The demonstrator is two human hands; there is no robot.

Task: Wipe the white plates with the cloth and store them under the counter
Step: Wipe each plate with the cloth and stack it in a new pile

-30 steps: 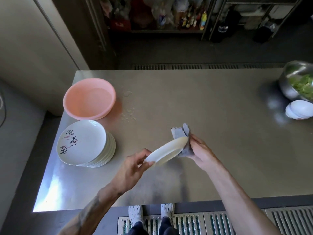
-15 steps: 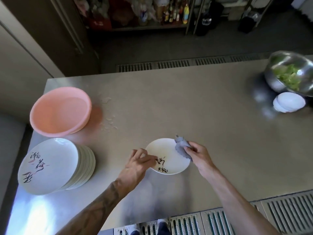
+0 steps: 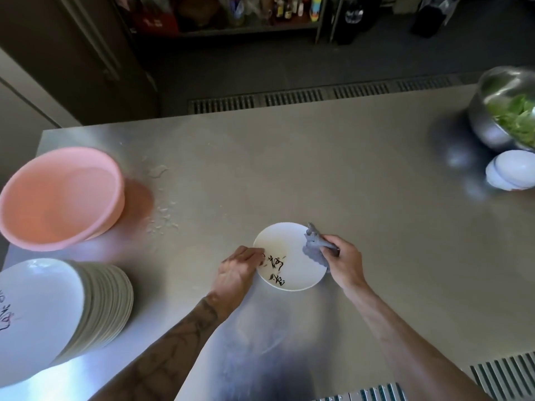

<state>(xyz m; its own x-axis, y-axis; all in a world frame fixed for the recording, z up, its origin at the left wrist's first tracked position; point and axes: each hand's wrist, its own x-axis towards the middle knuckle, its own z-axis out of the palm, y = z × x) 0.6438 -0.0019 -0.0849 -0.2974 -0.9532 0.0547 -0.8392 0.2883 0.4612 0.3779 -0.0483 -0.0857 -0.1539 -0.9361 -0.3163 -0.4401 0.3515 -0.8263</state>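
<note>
A white plate point(image 3: 286, 250) with black brush writing lies face up on the steel counter point(image 3: 289, 169). My left hand point(image 3: 238, 270) holds its left rim, fingers curled over the edge. My right hand point(image 3: 343, 260) grips a crumpled grey cloth point(image 3: 314, 247) that rests on the plate's right side. A tall stack of white plates point(image 3: 66, 314) with the same writing stands at the counter's near left corner.
A pink plastic basin point(image 3: 60, 198) sits at the left behind the stack, with water drops beside it. At the far right stand a steel bowl of green leaves point(image 3: 506, 111) and a small white bowl point(image 3: 512, 173). Floor grates run along the counter's near and far edges.
The plate went from tilted on edge between my hands to lying flat, face up on the counter. The cloth moved onto its right side. My view shifted right and closer.
</note>
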